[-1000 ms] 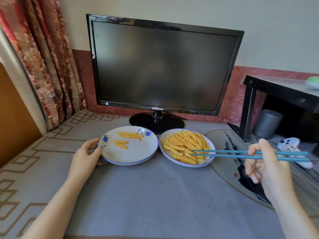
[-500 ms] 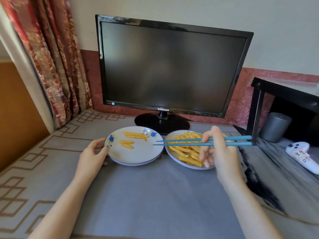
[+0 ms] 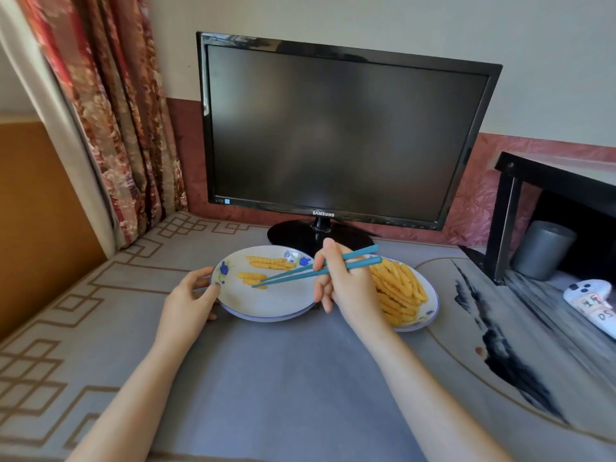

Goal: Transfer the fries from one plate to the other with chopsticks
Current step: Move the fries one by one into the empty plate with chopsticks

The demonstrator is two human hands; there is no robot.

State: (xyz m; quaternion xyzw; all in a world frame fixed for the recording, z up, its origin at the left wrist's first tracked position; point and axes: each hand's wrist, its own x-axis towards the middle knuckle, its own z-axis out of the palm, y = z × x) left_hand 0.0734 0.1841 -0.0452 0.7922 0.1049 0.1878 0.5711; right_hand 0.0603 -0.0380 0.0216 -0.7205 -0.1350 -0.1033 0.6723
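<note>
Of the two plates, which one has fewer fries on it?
The left plate, whose rim the left hand holds: only a few fries lie there, while the right plate is heaped.

The one word I can read cleanly is SAMSUNG, in pale capitals at the centre of the lower bezel of the monitor [image 3: 333, 128], mid-frame. At the bezel's lower left corner sit a tiny pale mark [image 3: 219, 201], too small for me to read, and a blue square sticker [image 3: 227, 201]. At the right edge of the frame, the white controller [image 3: 581, 290] carries a label [image 3: 598, 310] with dark handwritten marks; the lowest look like "20", but I cannot be sure.
</note>
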